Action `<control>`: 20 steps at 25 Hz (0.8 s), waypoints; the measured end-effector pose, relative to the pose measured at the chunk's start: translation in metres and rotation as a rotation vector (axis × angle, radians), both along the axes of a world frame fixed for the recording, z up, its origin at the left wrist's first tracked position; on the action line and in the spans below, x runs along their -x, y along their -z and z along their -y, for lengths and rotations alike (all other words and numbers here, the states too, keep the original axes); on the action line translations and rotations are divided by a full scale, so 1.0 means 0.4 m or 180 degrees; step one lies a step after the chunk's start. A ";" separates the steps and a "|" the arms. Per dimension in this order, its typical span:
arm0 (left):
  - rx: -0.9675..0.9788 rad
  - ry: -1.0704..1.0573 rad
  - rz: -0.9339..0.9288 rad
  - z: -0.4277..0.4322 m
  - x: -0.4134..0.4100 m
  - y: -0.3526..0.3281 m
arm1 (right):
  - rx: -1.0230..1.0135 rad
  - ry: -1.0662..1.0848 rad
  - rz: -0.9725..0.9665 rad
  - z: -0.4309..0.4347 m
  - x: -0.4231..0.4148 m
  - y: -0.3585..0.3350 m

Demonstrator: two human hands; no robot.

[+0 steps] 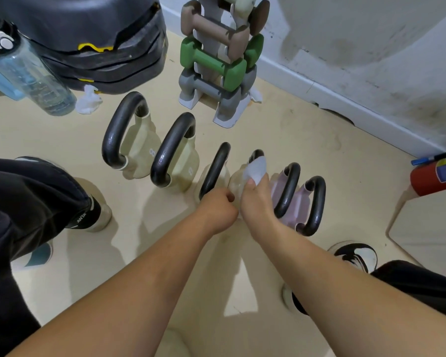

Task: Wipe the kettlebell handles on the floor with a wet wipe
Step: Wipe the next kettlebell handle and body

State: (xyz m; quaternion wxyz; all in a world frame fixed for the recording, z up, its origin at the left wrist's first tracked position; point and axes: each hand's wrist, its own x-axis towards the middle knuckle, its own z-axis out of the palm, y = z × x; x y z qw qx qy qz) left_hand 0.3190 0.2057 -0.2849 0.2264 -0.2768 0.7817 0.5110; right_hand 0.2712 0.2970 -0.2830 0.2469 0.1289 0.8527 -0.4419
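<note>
Six kettlebells stand in a row on the floor (281, 140), handles up for access; the fourth kettlebell handle (256, 153) lies just past 12 o'clock of the hands. The right hand (255, 199) curls its fingers round this handle through the wet wipe (255, 170), pinching the wipe against it. The left hand (216, 210), at 9 o'clock, is fisted near the third kettlebell handle (215, 170), probably steadying; its contact cannot be confirmed.

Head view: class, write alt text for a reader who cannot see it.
The right hand wraps a wipe round the fourth handle in a row of six kettlebells on the floor; the left hand is fisted beside it.
</note>
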 end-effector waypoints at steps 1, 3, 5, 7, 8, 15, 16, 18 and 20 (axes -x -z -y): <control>0.0061 0.0084 -0.0027 0.002 -0.007 0.001 | -0.0079 -0.0101 -0.0099 0.000 -0.026 0.006; 0.0200 0.0185 -0.0061 0.010 -0.013 0.007 | -0.0093 -0.0088 -0.0103 0.012 -0.056 0.007; 0.0137 0.0033 -0.0084 0.018 -0.010 0.009 | -0.0194 0.0040 -0.0018 0.035 -0.032 -0.003; 0.0068 -0.0023 -0.0125 0.014 0.001 0.008 | -0.0341 -0.0073 -0.0019 0.055 0.029 -0.011; 0.0040 0.0001 -0.0151 0.009 0.010 0.005 | -0.0354 -0.0144 -0.0071 0.063 0.066 -0.014; -0.0122 -0.0097 0.0010 0.009 0.039 0.006 | -0.1574 -0.2070 -0.0347 0.085 0.280 -0.015; -0.0122 -0.0119 0.0007 0.013 0.042 0.010 | -0.1741 -0.2190 -0.0380 0.076 0.289 -0.014; -0.0098 -0.0130 -0.0011 0.018 0.046 0.013 | -0.1889 -0.2132 -0.0390 0.062 0.280 -0.013; -0.0100 -0.0143 -0.0028 0.017 0.049 0.011 | -0.1777 -0.1946 -0.0565 0.052 0.234 -0.001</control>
